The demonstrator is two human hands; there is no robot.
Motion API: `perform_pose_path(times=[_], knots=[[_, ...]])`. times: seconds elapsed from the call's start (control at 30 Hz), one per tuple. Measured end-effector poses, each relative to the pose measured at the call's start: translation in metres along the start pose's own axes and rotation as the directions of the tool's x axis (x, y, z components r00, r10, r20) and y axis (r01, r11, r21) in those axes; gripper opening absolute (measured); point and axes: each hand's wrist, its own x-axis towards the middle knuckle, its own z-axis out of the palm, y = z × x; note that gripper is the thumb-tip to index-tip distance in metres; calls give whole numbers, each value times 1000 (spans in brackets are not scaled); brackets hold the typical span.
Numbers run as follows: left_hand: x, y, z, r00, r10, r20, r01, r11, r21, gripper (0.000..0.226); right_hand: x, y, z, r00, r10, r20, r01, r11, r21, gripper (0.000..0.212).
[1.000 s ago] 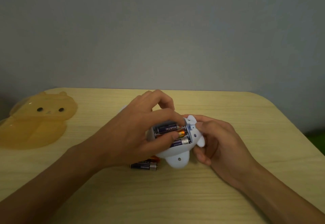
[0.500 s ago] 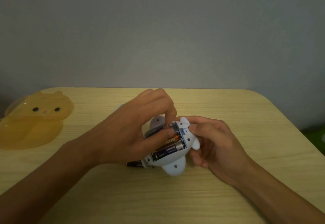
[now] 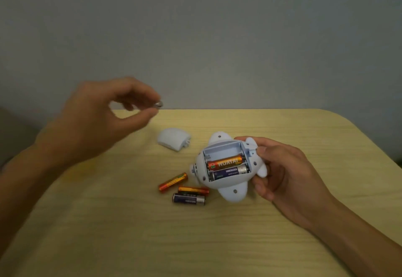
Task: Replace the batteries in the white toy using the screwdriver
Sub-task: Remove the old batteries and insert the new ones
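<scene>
The white toy (image 3: 226, 187) lies belly up on the table, its battery bay open. My right hand (image 3: 280, 168) grips its right side. Two batteries sit in the bay: an orange one (image 3: 225, 162) and a dark blue one (image 3: 230, 172) below it; the top slot is bare. My left hand (image 3: 97, 120) is raised up and to the left, away from the toy, pinching a battery (image 3: 158, 104) of which only the metal end shows. The white battery cover (image 3: 174, 138) lies on the table behind the toy. No screwdriver is in view.
Three loose batteries lie left of the toy: an orange one (image 3: 173, 182), another orange one (image 3: 193, 190) and a dark blue one (image 3: 188, 199). The wooden table (image 3: 152, 233) has a rounded far right corner and ends at a grey wall.
My left hand has lifted out of the battery bay, up and to the left, with a battery pinched in it. The top slot now stands bare. The view has shifted; the orange container is out of frame.
</scene>
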Motion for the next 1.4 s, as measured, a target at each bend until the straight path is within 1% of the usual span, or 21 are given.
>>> perform_pose_path(times=[0.07, 0.13, 0.23, 0.37, 0.4, 0.43, 0.47, 0.5, 0.6, 0.67, 0.73, 0.87, 0.97, 1.07, 1.27, 1.4], knots=[[-9, -29, -27, 991, -107, 77, 95, 984, 150, 24, 0, 0, 0, 1000, 0, 0, 0, 1000, 1, 34], [-21, -51, -51, 959, -220, 177, 168, 949, 265, 20, 0, 0, 0, 1000, 6, 1, -6, 1000, -6, 35], [-36, -70, -71, 907, -333, 259, 240, 913, 331, 20, 0, -1, 1, 1000, 6, 0, -6, 1000, -17, 35], [-48, -91, -73, 835, -446, 322, 277, 846, 455, 19, -1, -1, 1, 1000, 9, -10, -9, 1000, -14, 34], [-51, -99, -71, 819, -474, 323, 287, 827, 484, 26, -1, -1, 1, 1000, 10, -10, -10, 1000, -11, 35], [-54, -105, -68, 815, -488, 313, 290, 811, 507, 37, -1, -1, 1, 1000, 11, -11, -11, 1000, -7, 35], [-55, -108, -65, 819, -489, 300, 288, 803, 522, 45, -1, -1, 1, 1000, 12, -13, -12, 1000, -5, 35], [-56, -111, -62, 826, -482, 292, 283, 803, 524, 46, -1, -1, 1, 1000, 12, -16, -12, 1000, -4, 36], [-53, -102, -54, 853, -439, 282, 265, 830, 490, 37, -1, -1, 0, 1000, 13, -21, -13, 1000, -6, 35], [-47, -83, -43, 865, -391, 313, 217, 856, 469, 30, 0, -1, 0, 1000, 12, -22, -12, 1000, -7, 35], [-39, -63, -26, 888, -313, 338, 152, 892, 426, 27, 0, 0, 0, 1000, 12, -28, -12, 1000, -7, 35], [-19, -38, 5, 884, -225, 411, 70, 930, 360, 16, 0, 0, -2, 999, 16, -32, -16, 1000, -1, 36], [-11, -31, 26, 897, -185, 401, 63, 953, 297, 17, 0, -1, -2, 1000, 11, -27, -11, 1000, 0, 36], [-9, -24, 44, 917, -142, 372, 38, 962, 271, 22, 0, -1, -1, 1000, 6, -28, -6, 1000, 8, 35], [-10, -24, 49, 931, -134, 340, 55, 971, 231, 25, 0, -1, 0, 1000, 9, -24, -9, 1000, 15, 33], [-8, -22, 47, 923, -143, 356, 66, 973, 220, 26, -1, -3, 1, 1000, 10, -21, -9, 1000, 13, 28]])
